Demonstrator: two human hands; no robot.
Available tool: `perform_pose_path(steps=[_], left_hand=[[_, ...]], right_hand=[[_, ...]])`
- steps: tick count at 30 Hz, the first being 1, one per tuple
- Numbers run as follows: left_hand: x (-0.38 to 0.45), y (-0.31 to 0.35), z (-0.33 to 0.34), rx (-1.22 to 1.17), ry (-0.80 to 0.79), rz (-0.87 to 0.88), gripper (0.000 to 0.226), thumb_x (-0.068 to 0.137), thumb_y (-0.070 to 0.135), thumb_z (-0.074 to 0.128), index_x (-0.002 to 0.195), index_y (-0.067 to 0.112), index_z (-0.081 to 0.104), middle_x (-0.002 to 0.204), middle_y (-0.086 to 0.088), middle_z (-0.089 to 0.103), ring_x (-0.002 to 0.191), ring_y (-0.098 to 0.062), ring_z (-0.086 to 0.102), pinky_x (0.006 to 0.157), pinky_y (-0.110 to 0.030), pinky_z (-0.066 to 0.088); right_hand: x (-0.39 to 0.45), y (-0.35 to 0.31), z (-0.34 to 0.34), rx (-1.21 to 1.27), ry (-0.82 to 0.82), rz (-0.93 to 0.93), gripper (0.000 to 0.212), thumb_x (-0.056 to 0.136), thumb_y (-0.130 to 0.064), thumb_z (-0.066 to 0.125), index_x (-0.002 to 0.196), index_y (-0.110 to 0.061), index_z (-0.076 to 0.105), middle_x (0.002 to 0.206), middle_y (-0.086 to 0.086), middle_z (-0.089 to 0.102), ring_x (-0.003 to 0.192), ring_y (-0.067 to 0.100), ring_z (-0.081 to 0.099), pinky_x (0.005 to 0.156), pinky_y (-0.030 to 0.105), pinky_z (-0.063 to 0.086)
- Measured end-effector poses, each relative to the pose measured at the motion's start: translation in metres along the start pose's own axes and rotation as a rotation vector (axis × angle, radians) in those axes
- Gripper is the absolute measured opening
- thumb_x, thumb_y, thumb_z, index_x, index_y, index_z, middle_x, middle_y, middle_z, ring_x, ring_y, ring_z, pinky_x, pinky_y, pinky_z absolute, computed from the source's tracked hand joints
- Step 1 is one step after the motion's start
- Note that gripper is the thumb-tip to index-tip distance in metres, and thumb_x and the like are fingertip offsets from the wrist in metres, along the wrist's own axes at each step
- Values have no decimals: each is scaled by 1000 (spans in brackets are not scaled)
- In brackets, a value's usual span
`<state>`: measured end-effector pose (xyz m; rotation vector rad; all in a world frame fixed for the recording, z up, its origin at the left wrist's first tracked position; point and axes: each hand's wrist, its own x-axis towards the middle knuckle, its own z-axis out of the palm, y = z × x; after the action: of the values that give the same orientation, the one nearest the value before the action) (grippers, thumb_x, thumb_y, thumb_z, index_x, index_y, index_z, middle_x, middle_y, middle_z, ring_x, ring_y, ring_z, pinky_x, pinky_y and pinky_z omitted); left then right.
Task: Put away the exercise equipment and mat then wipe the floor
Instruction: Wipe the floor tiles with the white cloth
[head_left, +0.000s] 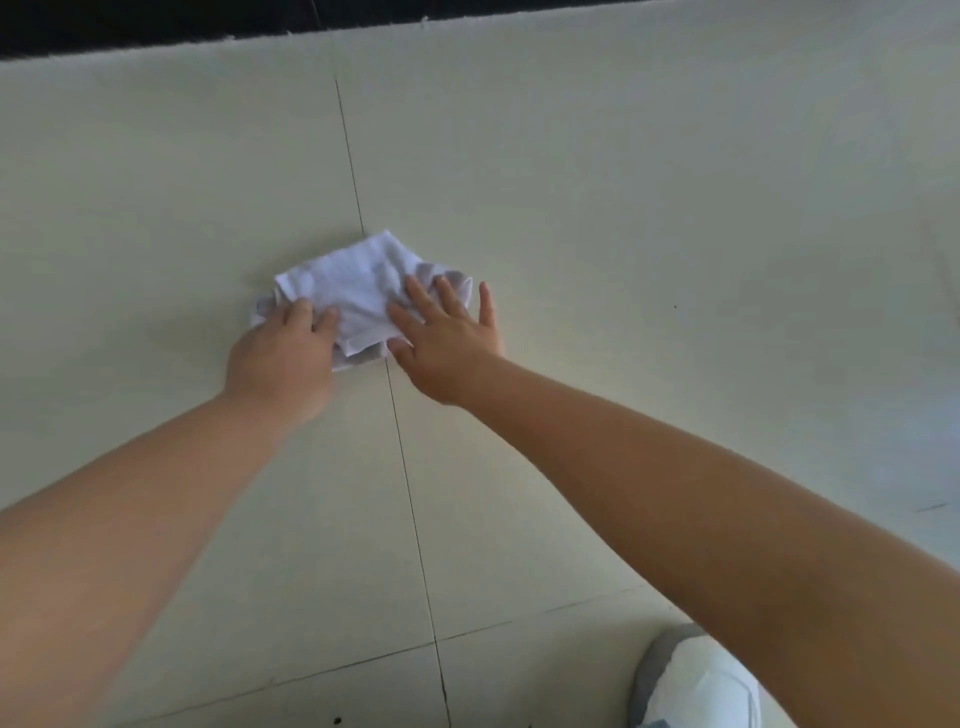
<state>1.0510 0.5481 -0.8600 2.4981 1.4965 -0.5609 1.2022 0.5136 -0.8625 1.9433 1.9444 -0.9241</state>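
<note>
White crumpled cotton cloth (358, 296) lies on the pale cream tiled floor (623, 208), straddling a dark grout line. Both hands on it, slightly apart: left hand (283, 356) curled over the cloth's left edge, gripping; right hand (447, 338) flat, fingers spread, pressing the right side. White-and-grey shoe (696, 686) near right. Dark strip (156, 26) along far edge.

The left hand (283, 358) hides the white cloth's (358, 291) near-left corner; the right hand (447, 343) covers its right edge; a white shoe (696, 686) runs off the bottom edge.
</note>
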Motion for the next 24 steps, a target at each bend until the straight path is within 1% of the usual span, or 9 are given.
perform_pose_path(steps=[2, 4, 7, 9, 11, 12, 14, 19, 24], left_hand=[[-7, 19, 9, 23, -25, 41, 35, 72, 6, 48, 92, -13, 70, 83, -32, 65, 74, -48, 68, 44, -43, 53], [-8, 50, 19, 65, 2, 214, 48, 66, 18, 37, 82, -8, 74, 81, -29, 70, 71, -45, 71, 42, -41, 54], [0, 117, 20, 34, 39, 480, 49, 66, 20, 35, 78, -2, 77, 83, -24, 74, 75, -41, 73, 51, -40, 59], [4, 171, 5, 15, 78, 576, 49, 73, 17, 34, 91, 1, 77, 98, -22, 73, 92, -37, 72, 68, -35, 59], [15, 219, -7, -12, 14, 551, 48, 93, 13, 30, 134, -4, 49, 142, -27, 43, 135, -39, 40, 108, -38, 38], [23, 237, -12, 3, -87, 527, 49, 99, 13, 26, 145, -3, 29, 154, -25, 22, 145, -38, 18, 117, -40, 20], [46, 254, -28, 34, -164, 458, 51, 101, 14, 24, 149, -1, 16, 157, -21, 8, 147, -37, 2, 119, -42, 8], [112, 222, -59, 72, -33, 309, 47, 100, 13, 27, 146, 2, 24, 155, -19, 16, 145, -32, 12, 117, -39, 18], [145, 142, -65, 62, -8, 99, 44, 97, 12, 34, 141, 6, 34, 147, -16, 32, 139, -30, 29, 106, -39, 35]], right_hand=[[-26, 17, 9, -9, -19, 10, 52, 100, -42, 17, 150, -31, 7, 159, -7, -9, 148, 17, -9, 114, 51, -16], [-56, 44, 18, 2, -38, 86, 52, 100, -43, 17, 150, -31, 6, 159, -8, -10, 148, 17, -9, 114, 52, -15], [-108, 98, 33, 11, -55, 308, 54, 100, -45, 15, 150, -31, 2, 159, -7, -14, 148, 17, -9, 115, 52, -12], [-136, 136, 38, 33, -68, 476, 54, 99, -45, 13, 150, -31, -3, 158, -6, -15, 148, 17, -10, 115, 52, -10], [-149, 169, 36, 90, -62, 575, 54, 100, -42, 13, 150, -30, -3, 158, -4, -15, 148, 17, -11, 116, 51, -9], [-148, 182, 32, 135, -49, 589, 53, 100, -40, 14, 150, -29, -1, 159, -4, -15, 148, 17, -11, 117, 50, -8], [-134, 201, 18, 220, -1, 577, 51, 101, -36, 16, 150, -28, 5, 159, -4, -13, 148, 17, -11, 117, 48, -6], [-55, 218, -38, 224, 104, 474, 48, 102, -35, 16, 150, -31, 10, 160, -5, -8, 148, 17, -10, 116, 51, -7], [42, 174, -85, 223, 125, 256, 47, 102, -36, 14, 148, -31, 17, 160, -5, -5, 148, 20, -10, 115, 55, -8]])
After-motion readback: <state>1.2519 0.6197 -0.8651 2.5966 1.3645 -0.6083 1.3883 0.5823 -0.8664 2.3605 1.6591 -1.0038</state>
